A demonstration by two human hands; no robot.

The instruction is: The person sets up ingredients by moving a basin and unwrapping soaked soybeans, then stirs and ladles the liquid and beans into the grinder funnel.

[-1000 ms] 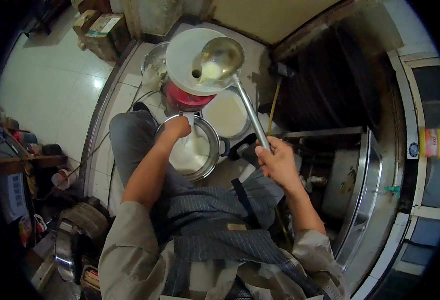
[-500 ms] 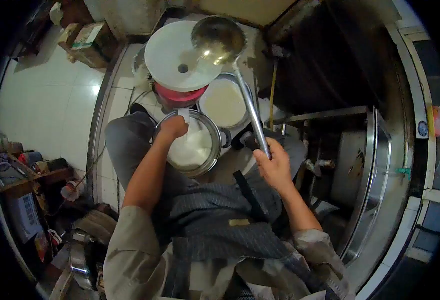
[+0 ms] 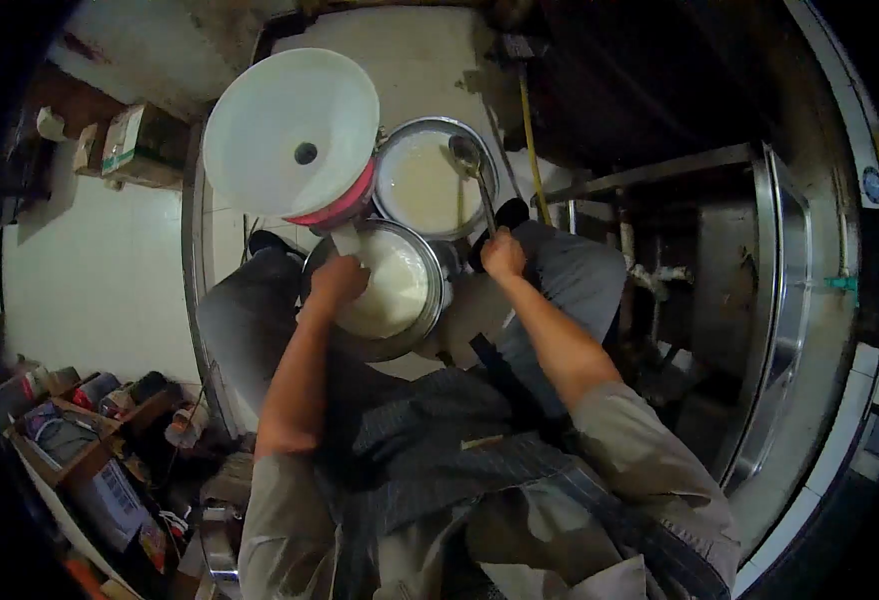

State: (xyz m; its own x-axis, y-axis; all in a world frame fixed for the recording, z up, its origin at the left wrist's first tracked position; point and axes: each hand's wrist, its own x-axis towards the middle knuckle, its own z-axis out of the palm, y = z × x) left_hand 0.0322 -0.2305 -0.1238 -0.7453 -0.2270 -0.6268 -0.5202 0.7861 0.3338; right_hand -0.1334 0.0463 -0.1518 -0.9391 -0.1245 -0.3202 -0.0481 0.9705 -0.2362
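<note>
My right hand [image 3: 503, 255] is closed around the handle of a metal ladle [image 3: 467, 155]. The ladle's bowl is over or in a wide metal basin [image 3: 385, 195] of creamy white liquid; I cannot tell how deep. Between my knees stands a metal pot [image 3: 438, 300], also holding pale liquid. Over its left rim, my left hand [image 3: 340, 282] is closed at a white flat, spout-like piece [image 3: 347, 240], with its fingertips partly hidden. That piece lies just below a red-bodied machine [image 3: 340, 205] topped by a large white funnel bowl [image 3: 260, 120] with a hole at its centre.
A metal-framed stand [image 3: 775, 300] with pipes runs along the right. A yellow stick [image 3: 534, 145] leans behind the basin. Cardboard boxes [image 3: 145, 145] sit at the upper left, and a crate of jars and packets [image 3: 70, 430] at the lower left.
The ladle has gone from raised high before the funnel bowl down to the basin, my right hand moving forward with it. My left hand stays by the white piece. The view has shifted.
</note>
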